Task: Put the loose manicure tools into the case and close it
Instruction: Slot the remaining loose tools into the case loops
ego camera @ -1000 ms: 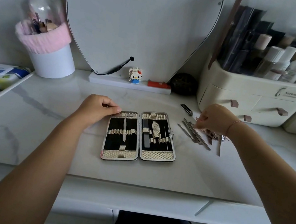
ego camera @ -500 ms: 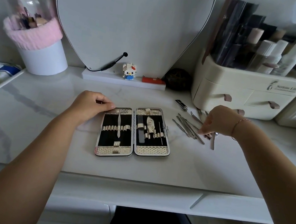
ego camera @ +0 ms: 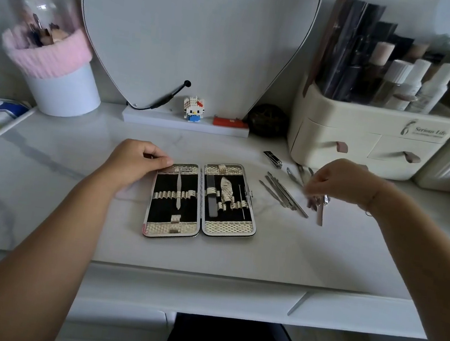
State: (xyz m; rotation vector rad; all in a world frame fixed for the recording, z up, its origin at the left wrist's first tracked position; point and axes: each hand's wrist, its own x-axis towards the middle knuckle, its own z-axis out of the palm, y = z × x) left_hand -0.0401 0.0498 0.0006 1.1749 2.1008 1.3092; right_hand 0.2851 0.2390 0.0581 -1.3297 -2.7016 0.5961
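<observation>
Head cam: the case point(ego camera: 171, 231) lies open and flat mid-table, a few slots filled. The left hand point(ego camera: 134, 162) is a loose fist with its thumb against the far-left corner, gripping nothing. The right hand point(ego camera: 339, 181) is curled down over the loose tools point(ego camera: 284, 194); it's too blurry to tell if it has one. So we're at the pick-one step. Next it needs a clean pinch, then a slide under a strap. There's plenty of room in front, but the organizer point(ego camera: 367, 145) is close behind.
</observation>
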